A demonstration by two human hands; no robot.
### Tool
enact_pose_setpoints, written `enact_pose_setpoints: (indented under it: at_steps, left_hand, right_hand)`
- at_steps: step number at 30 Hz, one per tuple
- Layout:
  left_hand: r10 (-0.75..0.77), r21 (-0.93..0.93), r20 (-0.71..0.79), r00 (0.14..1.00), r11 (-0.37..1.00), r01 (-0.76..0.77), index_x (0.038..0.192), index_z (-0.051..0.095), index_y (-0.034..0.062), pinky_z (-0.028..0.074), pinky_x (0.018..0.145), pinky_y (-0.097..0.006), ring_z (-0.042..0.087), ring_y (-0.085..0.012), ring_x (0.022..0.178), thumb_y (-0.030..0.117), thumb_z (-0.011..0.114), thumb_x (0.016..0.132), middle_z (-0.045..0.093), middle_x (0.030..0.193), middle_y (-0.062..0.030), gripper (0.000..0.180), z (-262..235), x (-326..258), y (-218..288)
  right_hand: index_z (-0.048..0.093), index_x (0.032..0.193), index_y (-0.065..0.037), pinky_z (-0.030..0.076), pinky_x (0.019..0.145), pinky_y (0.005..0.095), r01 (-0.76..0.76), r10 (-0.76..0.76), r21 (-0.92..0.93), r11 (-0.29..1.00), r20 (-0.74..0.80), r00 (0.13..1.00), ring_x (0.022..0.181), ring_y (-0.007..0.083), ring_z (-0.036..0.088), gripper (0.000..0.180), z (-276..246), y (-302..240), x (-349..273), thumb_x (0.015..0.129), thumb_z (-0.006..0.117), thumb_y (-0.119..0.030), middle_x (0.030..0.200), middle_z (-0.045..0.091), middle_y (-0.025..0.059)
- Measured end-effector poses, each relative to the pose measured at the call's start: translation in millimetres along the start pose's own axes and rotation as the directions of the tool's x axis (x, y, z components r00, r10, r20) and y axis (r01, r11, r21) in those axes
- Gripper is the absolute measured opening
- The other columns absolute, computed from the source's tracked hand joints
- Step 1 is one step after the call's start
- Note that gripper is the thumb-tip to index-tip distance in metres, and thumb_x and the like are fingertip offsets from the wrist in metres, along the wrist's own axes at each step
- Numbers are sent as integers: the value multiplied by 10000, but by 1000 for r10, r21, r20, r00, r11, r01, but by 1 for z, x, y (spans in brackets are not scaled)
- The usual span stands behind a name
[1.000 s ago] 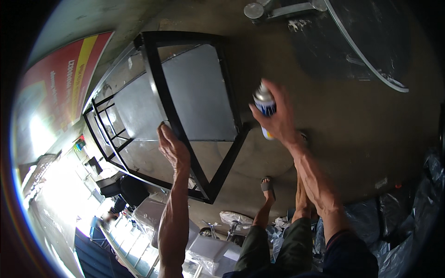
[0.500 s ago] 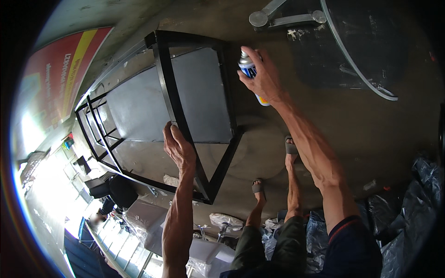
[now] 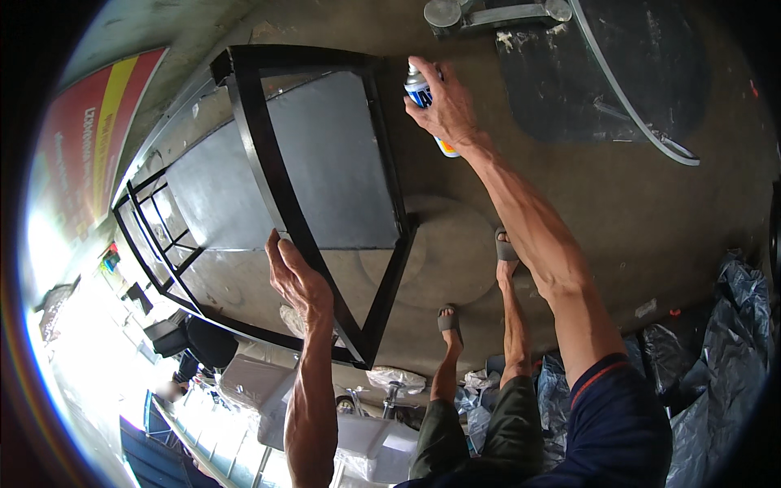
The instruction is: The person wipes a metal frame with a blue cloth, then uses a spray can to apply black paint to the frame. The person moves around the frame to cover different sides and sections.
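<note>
My right hand (image 3: 447, 106) is wrapped round a spray can (image 3: 421, 91) with a pale top and a white, blue and yellow body. Its index finger lies on the top, beside the far right corner of a black metal frame (image 3: 382, 313). My left hand (image 3: 299, 276) is closed, thumb and index finger together, at the edge of the frame's long crossbar. A small greyish bit shows at those fingertips, too small to name. Inside the frame lies a flat grey panel (image 3: 329, 163).
A grey metal piece with a curved bar (image 3: 622, 93) lies on a dark floor patch at far right. Plastic-wrapped items (image 3: 724, 366) lie at the right. White wrapped boxes (image 3: 252, 382) and a black chair (image 3: 207, 337) stand at lower left. A red and yellow banner (image 3: 102, 122) hangs left.
My right hand and the spray can sit slightly higher and further left in the picture. The frame and my left hand have shifted left too, as the whole view has moved a little.
</note>
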State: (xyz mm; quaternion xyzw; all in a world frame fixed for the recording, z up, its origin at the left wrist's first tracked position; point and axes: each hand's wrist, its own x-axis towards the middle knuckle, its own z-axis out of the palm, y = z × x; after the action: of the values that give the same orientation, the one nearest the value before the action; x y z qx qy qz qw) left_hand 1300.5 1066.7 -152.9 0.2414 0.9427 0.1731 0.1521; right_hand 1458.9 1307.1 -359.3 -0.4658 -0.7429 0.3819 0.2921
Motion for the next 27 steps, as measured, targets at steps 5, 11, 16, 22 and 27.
enact_pose_setpoints:
  at_steps: [5,11,16,22,27]
  left_hand:
    - [-37,58,-2,999,998,37,1500,545,-60,429,1149,-508,603,-500,1273,556,335,1127,648,1377,-333,751,-2,-5,5]
    - [-13,61,-8,1000,998,14,1475,553,-82,473,994,-458,637,-351,1060,563,325,1126,696,1155,-258,768,-1,-3,5]
    - [-13,65,-46,999,998,16,1456,558,-103,477,1001,-435,636,-333,1067,515,337,1128,693,1174,-243,734,2,-1,-7]
    - [-60,11,-24,998,998,60,1447,553,-98,466,1017,-436,631,-331,1083,508,325,1126,687,1193,-231,723,1,0,-18]
    - [-22,54,3,1000,998,22,1382,585,-66,475,995,-443,633,-314,1063,543,294,1130,689,1139,-200,721,1,1,-19]
  right_hand:
    - [569,1452,-219,653,800,505,212,-198,98,972,-135,971,977,418,726,701,19,-1,7,818,868,-215,1220,606,193]
    - [557,1459,-220,654,777,502,-36,36,-52,998,6,999,979,380,722,699,28,21,7,830,859,-189,1202,591,185]
    - [577,1438,-236,661,787,487,132,-124,80,988,-96,988,987,366,722,702,38,26,0,807,881,-189,1221,595,172]
    - [546,1467,-262,652,782,533,-91,102,-86,992,130,986,986,418,730,695,53,56,5,839,842,-241,1272,568,206]
    - [585,1436,-245,649,744,517,6,-5,11,1000,-136,991,959,411,731,669,47,81,4,826,860,-239,1195,604,190]
